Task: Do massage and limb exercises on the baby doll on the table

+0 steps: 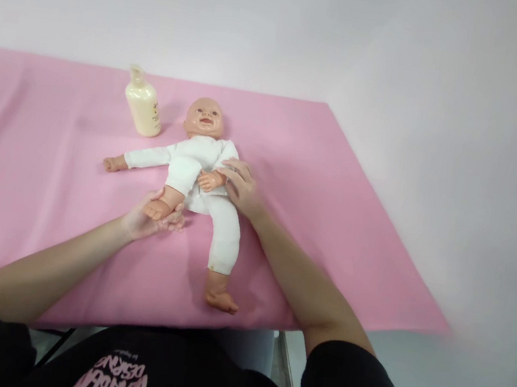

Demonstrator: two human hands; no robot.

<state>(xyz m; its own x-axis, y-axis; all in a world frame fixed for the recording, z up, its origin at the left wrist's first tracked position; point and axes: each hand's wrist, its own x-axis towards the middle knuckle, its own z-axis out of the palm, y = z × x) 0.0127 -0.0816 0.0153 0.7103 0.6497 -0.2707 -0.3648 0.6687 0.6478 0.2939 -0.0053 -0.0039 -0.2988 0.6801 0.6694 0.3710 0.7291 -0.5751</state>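
A baby doll [203,152] in a white cloth suit lies on its back, head away from me. Its bare head, hands and feet are smooth plastic. My left hand [149,219] is cupped under one ankle and foot, palm up, with the thumb and fingers around it; that leg is bent up over the body. On the other side, my right hand [242,188] rests against the doll's bent arm, fingers stretched over the sleeve near its wrist. My right thumb is hard to make out. The doll's other leg lies straight toward me.
A pale yellow pump bottle [144,109] stands left of the doll's head. The pink cloth [331,231] covers the table, with its edge close to my body and another edge slanting down at the right. A white wall [265,24] rises behind.
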